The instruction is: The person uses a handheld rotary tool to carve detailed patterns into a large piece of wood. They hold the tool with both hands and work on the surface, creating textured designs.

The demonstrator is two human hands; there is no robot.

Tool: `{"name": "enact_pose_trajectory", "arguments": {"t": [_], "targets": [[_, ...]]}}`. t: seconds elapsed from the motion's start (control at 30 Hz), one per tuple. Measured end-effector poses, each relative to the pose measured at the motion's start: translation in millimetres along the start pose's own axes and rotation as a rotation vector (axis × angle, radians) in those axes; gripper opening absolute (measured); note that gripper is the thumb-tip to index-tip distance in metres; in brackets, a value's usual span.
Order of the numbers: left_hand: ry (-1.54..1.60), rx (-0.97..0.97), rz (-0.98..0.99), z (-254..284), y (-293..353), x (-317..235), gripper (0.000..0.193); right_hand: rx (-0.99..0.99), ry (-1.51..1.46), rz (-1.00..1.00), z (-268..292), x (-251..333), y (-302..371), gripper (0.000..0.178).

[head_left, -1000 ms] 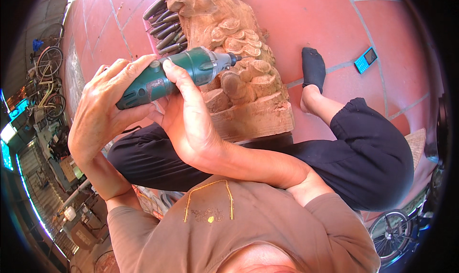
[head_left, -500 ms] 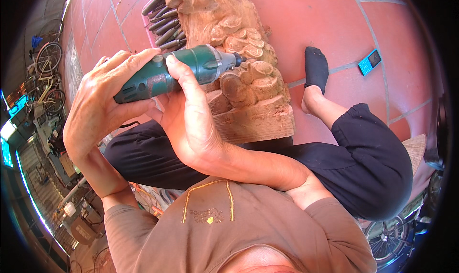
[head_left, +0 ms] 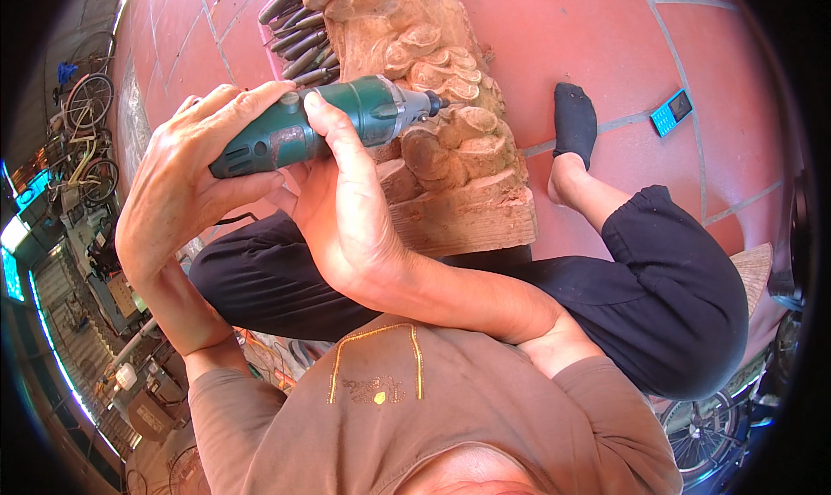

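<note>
A green die grinder (head_left: 346,118) with a grey nose lies across both my hands, its bit pointing right over a carved wood block (head_left: 467,196). Whether the bit touches the wood I cannot tell. My left hand (head_left: 177,179) wraps round the rear of the tool's body. My right hand (head_left: 346,183) holds it from the near side, thumb on top, other fingers mostly hidden beneath. The brown block has rounded, knobbly carving and a flat end toward me.
Left of the block, a pink tray (head_left: 270,38) holds several dark-handled tools (head_left: 303,49). A blue mobile phone (head_left: 671,112) lies on the red tiles, beyond my dark-socked foot (head_left: 574,118). Bicycles (head_left: 89,105) stand at the far left. A black cord (head_left: 238,220) runs below the grinder.
The grinder's nose and bit have shifted very slightly to the right and upward along the carving. Both hands keep the same hold.
</note>
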State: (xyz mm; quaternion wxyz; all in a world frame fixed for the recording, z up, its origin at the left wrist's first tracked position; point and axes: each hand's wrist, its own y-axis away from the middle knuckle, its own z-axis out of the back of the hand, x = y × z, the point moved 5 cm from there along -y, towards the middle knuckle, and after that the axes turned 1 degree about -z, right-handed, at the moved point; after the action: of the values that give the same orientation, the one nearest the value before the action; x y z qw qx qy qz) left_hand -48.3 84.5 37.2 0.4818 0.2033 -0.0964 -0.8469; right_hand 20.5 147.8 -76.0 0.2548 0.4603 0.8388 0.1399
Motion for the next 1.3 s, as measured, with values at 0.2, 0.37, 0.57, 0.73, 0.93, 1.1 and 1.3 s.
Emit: {"name": "enact_pose_trajectory", "arguments": {"t": [0.2, 0.37, 0.57, 0.73, 0.93, 1.1, 1.3], "targets": [[0.017, 0.014, 0.042, 3.1, 2.8, -1.2, 0.071, 0.033, -0.01, -0.012, -2.3, -1.6, 1.1, 0.034], [0.034, 0.008, 0.063, 3.2, 4.5, 0.5, 0.072, 0.033, -0.011, -0.017, -3.6, -3.0, 1.0, 0.033], [0.001, 0.013, 0.046, 4.3, 6.6, 3.0, 0.072, 0.057, -0.011, -0.026, -2.0, -6.0, -0.8, 0.031], [0.0, -0.002, 0.106, 6.8, 11.4, 0.8, 0.074, 0.055, -0.013, -0.034, -4.4, -7.5, -2.8, 0.028], [-0.002, -0.004, 0.107, 8.5, 13.1, 0.6, 0.074, 0.043, -0.016, -0.023, -6.1, -8.3, -0.2, 0.028], [0.008, 0.009, 0.053, 6.9, 9.7, 2.6, 0.072, 0.049, -0.004, -0.019, -4.6, -8.4, 0.8, 0.033], [0.002, 0.015, 0.044, 5.3, 7.7, 1.9, 0.07, 0.006, 0.001, -0.005, -1.4, -7.9, -0.3, 0.034]]}}
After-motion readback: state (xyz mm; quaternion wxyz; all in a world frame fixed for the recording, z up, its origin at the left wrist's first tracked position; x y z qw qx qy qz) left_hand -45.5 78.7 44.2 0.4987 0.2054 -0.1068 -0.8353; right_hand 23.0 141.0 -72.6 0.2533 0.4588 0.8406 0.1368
